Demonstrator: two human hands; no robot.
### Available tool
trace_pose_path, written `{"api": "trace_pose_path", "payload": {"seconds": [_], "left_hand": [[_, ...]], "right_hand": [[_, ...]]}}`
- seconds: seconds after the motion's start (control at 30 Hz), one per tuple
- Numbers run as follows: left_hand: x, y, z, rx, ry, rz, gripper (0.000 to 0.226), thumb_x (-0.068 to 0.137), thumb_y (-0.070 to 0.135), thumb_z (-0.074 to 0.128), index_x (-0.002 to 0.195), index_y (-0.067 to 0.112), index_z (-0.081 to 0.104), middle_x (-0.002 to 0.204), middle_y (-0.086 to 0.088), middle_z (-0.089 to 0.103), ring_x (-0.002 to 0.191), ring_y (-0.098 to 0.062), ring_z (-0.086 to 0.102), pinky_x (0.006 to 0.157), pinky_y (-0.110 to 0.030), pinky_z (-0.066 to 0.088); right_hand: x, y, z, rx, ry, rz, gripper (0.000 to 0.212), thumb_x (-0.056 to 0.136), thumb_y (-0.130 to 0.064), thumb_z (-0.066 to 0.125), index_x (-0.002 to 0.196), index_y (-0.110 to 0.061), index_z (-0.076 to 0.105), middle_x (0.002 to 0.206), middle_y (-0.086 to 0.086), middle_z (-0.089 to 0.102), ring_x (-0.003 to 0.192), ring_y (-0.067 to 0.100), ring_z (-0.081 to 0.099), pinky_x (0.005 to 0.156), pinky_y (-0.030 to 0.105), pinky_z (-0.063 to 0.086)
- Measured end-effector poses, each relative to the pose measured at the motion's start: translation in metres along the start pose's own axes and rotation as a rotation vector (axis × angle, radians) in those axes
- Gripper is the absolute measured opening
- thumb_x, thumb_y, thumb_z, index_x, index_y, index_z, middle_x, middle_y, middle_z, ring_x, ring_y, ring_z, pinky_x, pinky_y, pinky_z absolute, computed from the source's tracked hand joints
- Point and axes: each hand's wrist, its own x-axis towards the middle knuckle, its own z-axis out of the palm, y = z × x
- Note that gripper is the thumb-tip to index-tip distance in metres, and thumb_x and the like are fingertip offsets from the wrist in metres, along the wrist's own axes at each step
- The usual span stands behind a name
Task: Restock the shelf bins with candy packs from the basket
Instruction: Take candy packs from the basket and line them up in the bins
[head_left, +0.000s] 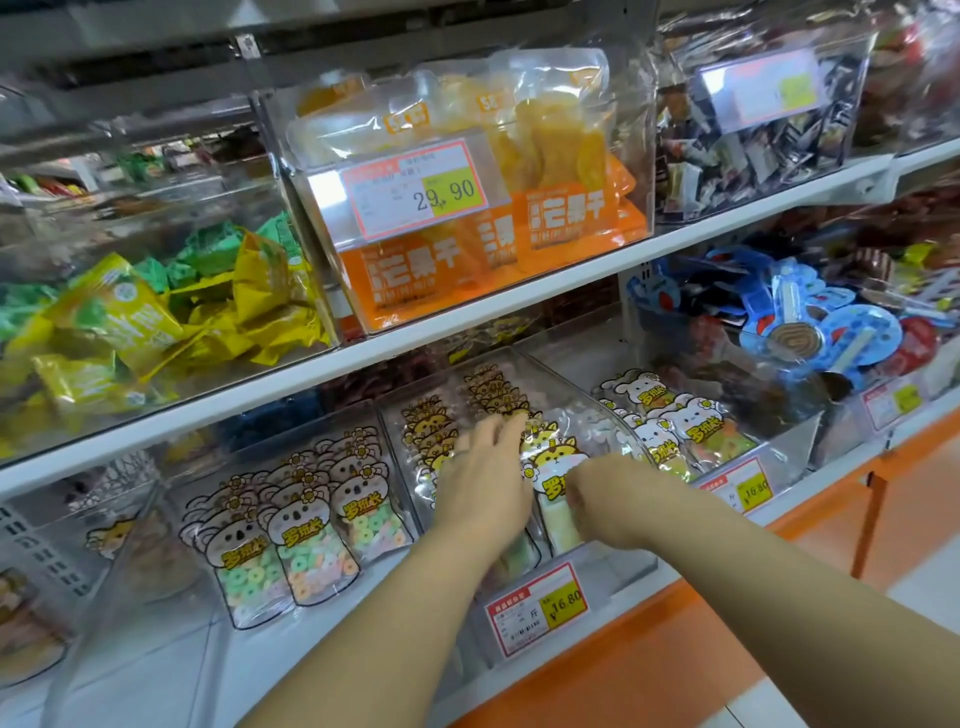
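Lower shelf, centre of frame. Both hands are inside the middle bin (623, 564), the clear one with the 16.80 price tag (537, 608) on its front.

Task thing: a yellow cat candy pack (553, 467), frontmost in the bin. It stands roughly upright and leans back a bit. Its long axis runs from the bin floor up and away toward the shelf back, near vertical in the frame.

Right hand (608, 499): narrow grip, fingers curled onto the pack's right edge, holding it. Contact is on the right side and lower half of the pack.

Left hand (483, 493): loose, wide grip with fingers fairly straight. It lies over the row of cat packs (488, 395) on the left side of the bin and holds nothing that I can see. The fingertips reach toward the top of the front pack, but I cannot tell whether they touch it.

Key relation: the pack sits between the two hands, left of the right hand and right of the left hand. The right hand is nearer and already on it.

Judgement: the step is seating this pack at the front of its row. The next move is likely a push down and back along the pack's long axis, with the left hand keeping the row from tipping.

The basket is not in view. Koala packs (296, 525) fill the bin to the left and white animal packs (670, 415) the bin to the right. Orange mango packs (441, 270) are on the shelf above.
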Motion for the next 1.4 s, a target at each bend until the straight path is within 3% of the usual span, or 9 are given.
{"api": "trace_pose_path", "payload": {"seconds": [0.23, 0.33, 0.43, 0.6, 0.73, 0.87, 1.03, 1.23, 1.4], "left_hand": [[0.009, -0.001, 0.006, 0.185, -0.136, 0.065, 0.060, 0.099, 0.037, 0.057, 0.154, 0.032, 0.033, 0.148, 0.001, 0.042, 0.135, -0.026, 0.043, 0.112, -0.043, 0.031], [0.009, -0.001, 0.004, 0.217, -0.148, 0.059, 0.066, 0.097, 0.039, 0.059, 0.155, 0.033, 0.028, 0.152, 0.002, 0.039, 0.140, -0.026, 0.035, 0.112, -0.043, 0.030], [-0.001, 0.002, 0.000, 0.156, -0.060, 0.043, 0.062, 0.096, 0.035, 0.062, 0.151, 0.030, 0.033, 0.146, 0.001, 0.038, 0.134, -0.026, 0.039, 0.110, -0.041, 0.037], [-0.022, -0.006, -0.005, -0.061, -0.061, -0.004, 0.042, 0.096, 0.023, 0.061, 0.132, 0.027, 0.039, 0.119, 0.000, 0.055, 0.099, -0.022, 0.060, 0.086, -0.043, 0.053], [-0.023, -0.005, -0.009, -0.105, -0.118, -0.020, 0.047, 0.097, 0.021, 0.060, 0.139, 0.025, 0.037, 0.117, -0.001, 0.061, 0.101, -0.022, 0.062, 0.089, -0.043, 0.054], [-0.017, -0.002, -0.006, -0.097, -0.281, -0.060, 0.027, 0.096, 0.008, 0.054, 0.115, 0.024, 0.065, 0.123, -0.001, 0.061, 0.105, -0.022, 0.062, 0.089, -0.030, 0.051], [-0.013, 0.003, -0.002, -0.128, -0.524, -0.078, 0.041, 0.093, 0.001, 0.049, 0.113, 0.028, 0.072, 0.119, -0.005, 0.067, 0.104, -0.027, 0.066, 0.077, -0.027, 0.047], [-0.009, 0.003, 0.002, -0.135, -0.589, -0.094, 0.035, 0.096, 0.011, 0.051, 0.117, 0.029, 0.073, 0.117, 0.000, 0.070, 0.094, -0.022, 0.064, 0.073, -0.026, 0.045], [-0.010, 0.003, 0.003, -0.194, -0.520, -0.126, 0.043, 0.098, 0.006, 0.047, 0.129, 0.027, 0.069, 0.125, -0.001, 0.068, 0.106, -0.023, 0.064, 0.077, -0.023, 0.043]], "right_hand": [[-0.005, -0.001, -0.001, 0.004, -0.113, -0.058, 0.035, 0.103, -0.032, 0.036, 0.116, -0.009, 0.059, 0.120, 0.014, 0.062, 0.092, 0.027, 0.053, 0.079, 0.032, 0.042], [-0.004, -0.003, -0.001, 0.005, -0.122, -0.050, 0.038, 0.104, -0.033, 0.033, 0.119, -0.009, 0.058, 0.124, 0.014, 0.060, 0.103, 0.029, 0.058, 0.088, 0.036, 0.047], [-0.002, -0.003, -0.001, 0.006, -0.104, -0.041, 0.038, 0.104, -0.034, 0.036, 0.121, -0.008, 0.057, 0.126, 0.014, 0.060, 0.111, 0.031, 0.058, 0.097, 0.041, 0.049], [-0.004, -0.001, 0.000, -0.008, -0.108, -0.019, 0.030, 0.101, -0.025, 0.037, 0.109, -0.007, 0.060, 0.118, 0.015, 0.063, 0.100, 0.031, 0.060, 0.089, 0.037, 0.050], [-0.006, -0.004, -0.001, -0.027, -0.097, -0.016, 0.016, 0.099, -0.023, 0.039, 0.095, -0.012, 0.051, 0.120, 0.016, 0.061, 0.092, 0.029, 0.054, 0.082, 0.035, 0.046], [-0.010, -0.011, -0.005, -0.051, -0.068, -0.033, 0.025, 0.100, -0.025, 0.038, 0.107, -0.012, 0.058, 0.122, 0.012, 0.061, 0.100, 0.029, 0.059, 0.088, 0.037, 0.049], [-0.017, -0.014, -0.011, -0.036, -0.103, -0.088, 0.052, 0.101, -0.049, 0.027, 0.132, -0.021, 0.057, 0.136, 0.009, 0.057, 0.119, 0.030, 0.056, 0.101, 0.044, 0.047], [-0.015, -0.013, -0.011, -0.032, -0.121, -0.062, 0.040, 0.102, -0.027, 0.040, 0.135, -0.011, 0.055, 0.133, 0.013, 0.059, 0.116, 0.030, 0.058, 0.095, 0.035, 0.050], [-0.016, -0.011, -0.013, -0.027, -0.122, -0.069, 0.026, 0.102, -0.027, 0.040, 0.095, -0.006, 0.055, 0.105, 0.015, 0.059, 0.091, 0.029, 0.053, 0.076, 0.031, 0.042]]}}
